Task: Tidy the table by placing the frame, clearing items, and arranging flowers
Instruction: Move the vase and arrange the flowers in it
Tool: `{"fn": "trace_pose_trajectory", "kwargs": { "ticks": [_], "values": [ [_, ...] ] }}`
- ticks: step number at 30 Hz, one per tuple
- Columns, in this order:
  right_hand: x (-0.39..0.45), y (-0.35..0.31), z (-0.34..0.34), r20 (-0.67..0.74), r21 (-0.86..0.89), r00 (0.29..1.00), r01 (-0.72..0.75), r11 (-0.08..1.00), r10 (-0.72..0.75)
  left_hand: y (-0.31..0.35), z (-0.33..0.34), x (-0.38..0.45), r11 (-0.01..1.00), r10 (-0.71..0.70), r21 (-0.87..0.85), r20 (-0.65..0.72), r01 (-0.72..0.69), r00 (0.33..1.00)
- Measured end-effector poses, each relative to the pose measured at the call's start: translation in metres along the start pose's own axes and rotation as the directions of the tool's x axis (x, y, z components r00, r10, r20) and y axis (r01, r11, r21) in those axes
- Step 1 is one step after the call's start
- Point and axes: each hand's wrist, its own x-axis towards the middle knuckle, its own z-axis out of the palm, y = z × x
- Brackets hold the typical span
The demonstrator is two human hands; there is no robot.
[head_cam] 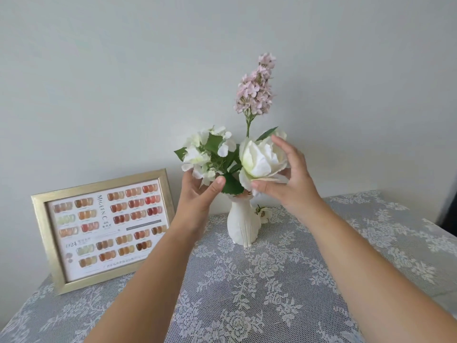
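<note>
Both bare forearms reach up from the bottom edge, over a worktop (272, 280) covered in grey-and-white floral lace. At its far middle stands a slim white vase (243, 224), upright, holding three stems. The left hand (197, 194) is cupped loosely under the white hydrangea cluster (205, 154) on the left of the bunch, thumb pressed up near a green leaf and fingertips touching the lowest petals. The right hand (289, 179) curls around the large white rose (262, 159), thumb beneath the bloom and fingers arched over its far side, so the flower sits lightly pinched between them. A tall pink lilac spike (254, 87) rises from the vase above both hands, against the plain pale wall. Just right of the vase's base a small loose white blossom (264, 214) lies on the lace. Well to the left, a gold frame (39, 219) showing a nail-colour chart stands propped against the wall.
</note>
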Motion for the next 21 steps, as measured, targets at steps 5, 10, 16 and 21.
{"fn": "trace_pose_trajectory", "kwargs": {
  "ticks": [5, 10, 16, 21],
  "values": [
    [0.013, -0.008, 0.002, -0.068, -0.093, 0.995, 0.066, 0.993, -0.072, 0.016, 0.008, 0.011, 1.0, -0.01, 0.009, -0.011, 0.01, 1.0],
    [0.023, -0.012, 0.001, -0.059, -0.139, 0.997, 0.047, 0.989, -0.055, 0.025, 0.009, 0.022, 0.989, -0.077, 0.111, -0.136, 0.093, 0.988],
    [0.029, -0.015, -0.005, -0.028, -0.149, 0.999, 0.033, 0.988, -0.037, 0.027, -0.003, 0.024, 0.851, -0.045, 0.507, -0.192, 0.138, 0.98],
    [0.027, -0.016, -0.001, -0.024, -0.173, 1.0, 0.009, 0.985, -0.013, 0.025, 0.0, 0.017, 0.796, -0.003, 0.599, -0.139, 0.086, 0.99]
  ]
}}
